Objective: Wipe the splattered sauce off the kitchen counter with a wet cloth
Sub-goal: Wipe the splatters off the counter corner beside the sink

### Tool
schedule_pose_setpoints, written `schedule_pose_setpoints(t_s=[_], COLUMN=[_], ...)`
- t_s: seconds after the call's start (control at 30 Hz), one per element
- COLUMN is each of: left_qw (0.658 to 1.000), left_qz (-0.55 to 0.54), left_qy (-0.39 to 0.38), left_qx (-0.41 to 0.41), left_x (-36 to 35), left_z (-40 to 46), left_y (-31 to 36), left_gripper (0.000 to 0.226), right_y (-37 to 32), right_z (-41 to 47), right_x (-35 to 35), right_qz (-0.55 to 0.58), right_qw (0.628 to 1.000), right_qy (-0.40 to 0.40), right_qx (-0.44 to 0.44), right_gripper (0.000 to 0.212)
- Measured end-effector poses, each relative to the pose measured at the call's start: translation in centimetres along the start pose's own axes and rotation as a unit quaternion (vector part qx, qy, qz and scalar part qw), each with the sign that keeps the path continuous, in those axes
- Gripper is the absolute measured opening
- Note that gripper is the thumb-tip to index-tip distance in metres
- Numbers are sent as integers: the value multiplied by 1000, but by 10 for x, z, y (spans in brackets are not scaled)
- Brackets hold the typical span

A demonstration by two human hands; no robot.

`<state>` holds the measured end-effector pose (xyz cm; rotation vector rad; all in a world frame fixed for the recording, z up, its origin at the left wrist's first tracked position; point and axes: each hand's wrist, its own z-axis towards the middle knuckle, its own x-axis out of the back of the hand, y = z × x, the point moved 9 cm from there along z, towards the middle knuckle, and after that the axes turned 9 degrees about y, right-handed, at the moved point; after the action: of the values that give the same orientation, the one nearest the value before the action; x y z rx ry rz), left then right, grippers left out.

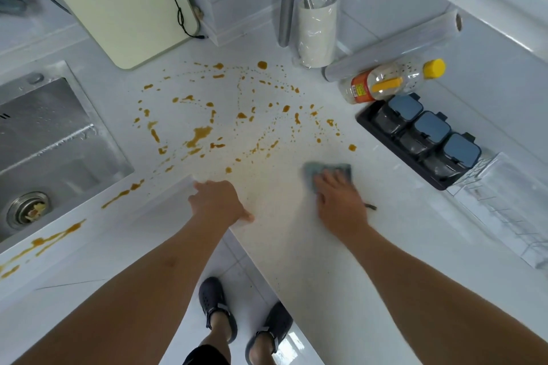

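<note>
Brown sauce splatter (201, 133) covers the middle of the white counter (296, 234), with more streaks along the front edge by the sink. My right hand (341, 201) lies flat on a grey-blue cloth (326, 170) and presses it onto the counter, just below the rightmost drops. My left hand (219, 201) rests on the counter's inner corner edge, its fingers bent over the rim and its thumb pointing right. The counter around the cloth shows only a faint smear.
A steel sink (53, 142) lies at the left. A pale cutting board (118, 3) leans against the back wall. To the right are a white holder (315, 32), a foil roll (394, 47), a lying bottle (391, 81), a black tray of spice jars (421, 139) and a clear rack (504, 204).
</note>
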<state>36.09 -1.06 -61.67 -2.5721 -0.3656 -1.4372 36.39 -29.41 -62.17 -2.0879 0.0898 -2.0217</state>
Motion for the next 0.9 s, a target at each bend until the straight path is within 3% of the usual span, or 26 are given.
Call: schedule_pose_setpoints(t_s=[0.1, 0.2, 0.37, 0.57, 0.73, 0.9], left_qw=[1000, 1000, 1000, 1000, 1000, 1000], left_qz=[-3, -7, -14, -20, -19, -22], left_qy=[1, 8, 6, -1, 5, 13], left_qx=[0, 7, 10, 3, 6, 8], left_x=[-1, -1, -1, 8, 9, 5], left_z=[0, 0, 0, -6, -8, -2], left_y=[2, 1, 1, 4, 5, 5], left_gripper=[80, 75, 77, 78, 68, 65], right_y=[75, 104, 66, 6, 69, 54], right_z=[22, 64, 117, 52, 57, 122], right_x=[18, 17, 3, -4, 5, 15], right_qz=[-10, -15, -17, -3, -16, 21], right_qw=[992, 979, 980, 999, 994, 986], right_qy=[10, -21, -68, -51, -44, -41], right_qx=[-126, -201, -188, 4, -95, -163], right_gripper=[44, 53, 65, 61, 62, 59])
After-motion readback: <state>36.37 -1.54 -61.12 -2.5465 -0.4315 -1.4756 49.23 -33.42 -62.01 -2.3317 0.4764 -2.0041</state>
